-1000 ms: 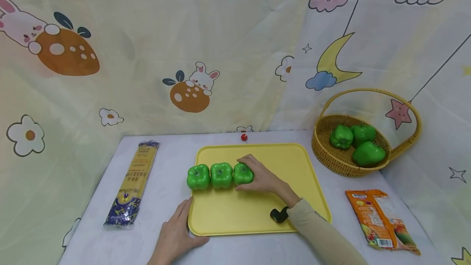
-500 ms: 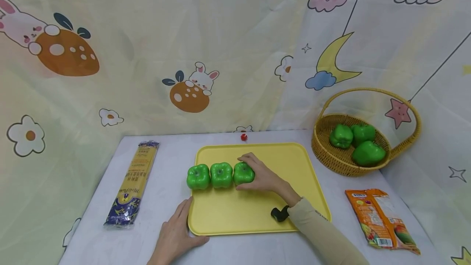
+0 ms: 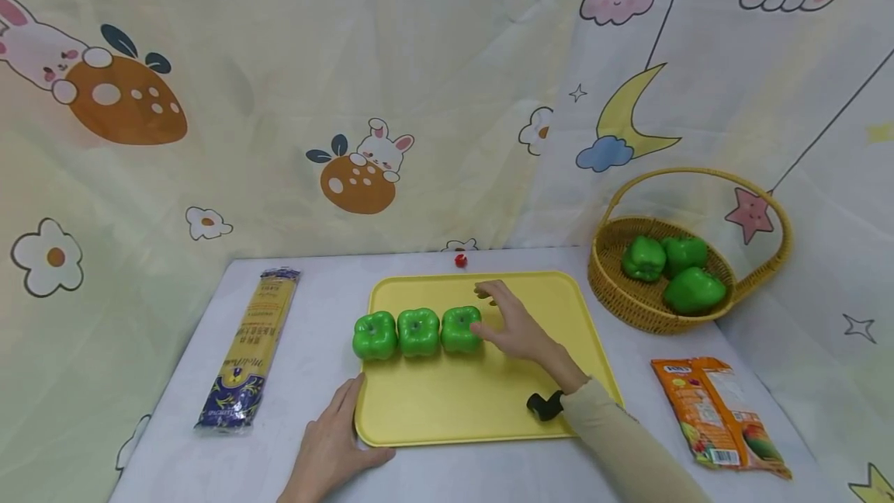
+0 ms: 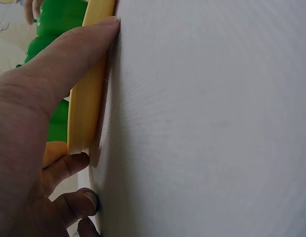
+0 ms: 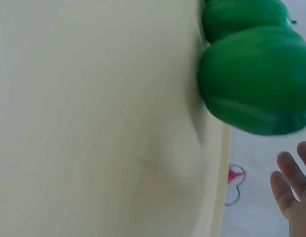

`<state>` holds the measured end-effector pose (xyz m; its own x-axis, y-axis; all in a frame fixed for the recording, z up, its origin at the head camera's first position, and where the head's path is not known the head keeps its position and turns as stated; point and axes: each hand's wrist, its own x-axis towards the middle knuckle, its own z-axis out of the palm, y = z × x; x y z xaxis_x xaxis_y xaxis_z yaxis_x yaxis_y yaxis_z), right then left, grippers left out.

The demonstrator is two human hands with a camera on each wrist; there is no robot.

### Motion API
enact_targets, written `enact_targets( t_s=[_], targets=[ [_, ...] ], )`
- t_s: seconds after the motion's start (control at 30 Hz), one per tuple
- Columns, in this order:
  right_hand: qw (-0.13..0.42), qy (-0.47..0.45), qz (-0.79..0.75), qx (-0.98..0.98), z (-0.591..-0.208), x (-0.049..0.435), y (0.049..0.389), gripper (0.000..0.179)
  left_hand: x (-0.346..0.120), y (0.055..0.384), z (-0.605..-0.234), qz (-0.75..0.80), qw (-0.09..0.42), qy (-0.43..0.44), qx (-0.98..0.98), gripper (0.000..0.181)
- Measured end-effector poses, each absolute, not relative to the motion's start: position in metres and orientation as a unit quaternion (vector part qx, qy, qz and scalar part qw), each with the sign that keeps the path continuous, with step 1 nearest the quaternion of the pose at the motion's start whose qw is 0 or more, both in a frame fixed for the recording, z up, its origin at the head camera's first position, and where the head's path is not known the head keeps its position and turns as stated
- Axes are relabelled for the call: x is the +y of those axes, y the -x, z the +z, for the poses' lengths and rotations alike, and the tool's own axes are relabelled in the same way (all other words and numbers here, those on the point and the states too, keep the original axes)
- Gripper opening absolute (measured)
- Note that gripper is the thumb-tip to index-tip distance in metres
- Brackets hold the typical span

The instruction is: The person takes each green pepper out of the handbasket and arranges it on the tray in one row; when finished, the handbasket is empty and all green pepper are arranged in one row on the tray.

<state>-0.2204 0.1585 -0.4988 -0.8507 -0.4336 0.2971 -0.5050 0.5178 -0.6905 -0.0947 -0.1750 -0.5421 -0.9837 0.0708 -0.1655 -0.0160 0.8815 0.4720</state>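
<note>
Three green bell peppers sit side by side in a row across the yellow tray (image 3: 447, 402): the left pepper (image 3: 375, 335) at its left rim, the middle pepper (image 3: 418, 332), and the right pepper (image 3: 460, 329). My right hand (image 3: 520, 330) is just right of the right pepper, fingers spread and holding nothing; the right wrist view shows its fingers apart from the near pepper (image 5: 256, 79). At the tray's front left corner rests my left hand (image 3: 333, 441). Its thumb (image 4: 69, 57) lies along the tray's front edge, and its fingers are by the left side.
A wicker basket (image 3: 625, 303) with three more green peppers stands at the back right. An orange snack bag (image 3: 719, 414) lies right of the tray, a spaghetti pack (image 3: 250, 352) left of it. A small red object (image 3: 460, 261) is behind the tray.
My right hand has let go of the right pepper and drawn back to the right, its fingers spreading. The peppers stay in their row. My left hand keeps its place at the tray corner.
</note>
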Motion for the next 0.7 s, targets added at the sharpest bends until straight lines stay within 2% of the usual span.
enact_targets(
  t_s=[0.5, 0.7],
  targets=[
    [0.108, -0.232, 0.377, -0.890, -0.480, 0.226, 0.219, 0.059, -0.176, 0.094, -0.541, 0.237, 0.095, -0.019, 0.967, 0.135],
    [0.106, -0.206, 0.366, -0.901, -0.473, 0.255, 0.219, 0.059, -0.175, 0.095, -0.541, 0.237, 0.093, -0.019, 0.967, 0.135]
  ],
)
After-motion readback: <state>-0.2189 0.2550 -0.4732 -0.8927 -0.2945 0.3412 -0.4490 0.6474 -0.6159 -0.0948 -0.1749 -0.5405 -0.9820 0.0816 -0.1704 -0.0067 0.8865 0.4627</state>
